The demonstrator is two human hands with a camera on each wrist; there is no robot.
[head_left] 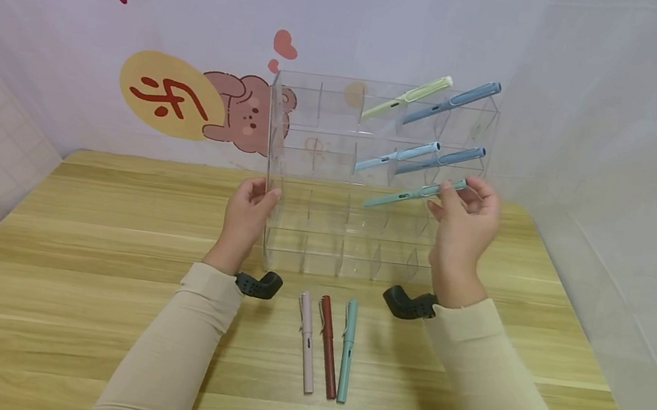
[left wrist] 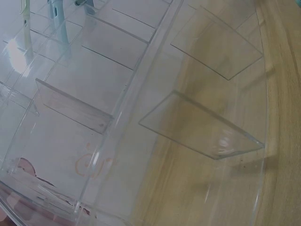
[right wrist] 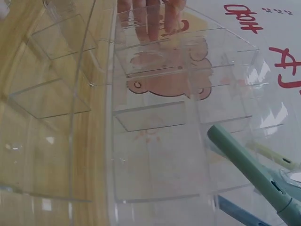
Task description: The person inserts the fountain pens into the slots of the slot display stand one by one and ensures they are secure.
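My right hand (head_left: 464, 236) pinches a green pen (head_left: 412, 196) near its capped end, and the pen slants in front of the rack's middle rows. Seen from the right wrist, the barrel of this green pen (right wrist: 249, 165) points at the clear compartments. My left hand (head_left: 244, 223) holds the left side of the clear acrylic rack (head_left: 318, 262), which stands upright on the table. A yellow-green pen (head_left: 410, 96) and a blue pen (head_left: 452, 102) lean in the top row. Below them sit a light blue pen (head_left: 399, 156) and another blue pen (head_left: 442, 160).
A pale pink pen (head_left: 307, 344), a dark red pen (head_left: 328, 348) and a teal pen (head_left: 347, 351) lie side by side on the wooden table (head_left: 96, 252), in front of the rack. Behind stands a white printed backdrop (head_left: 401, 20) with a cartoon bear (head_left: 250, 114).
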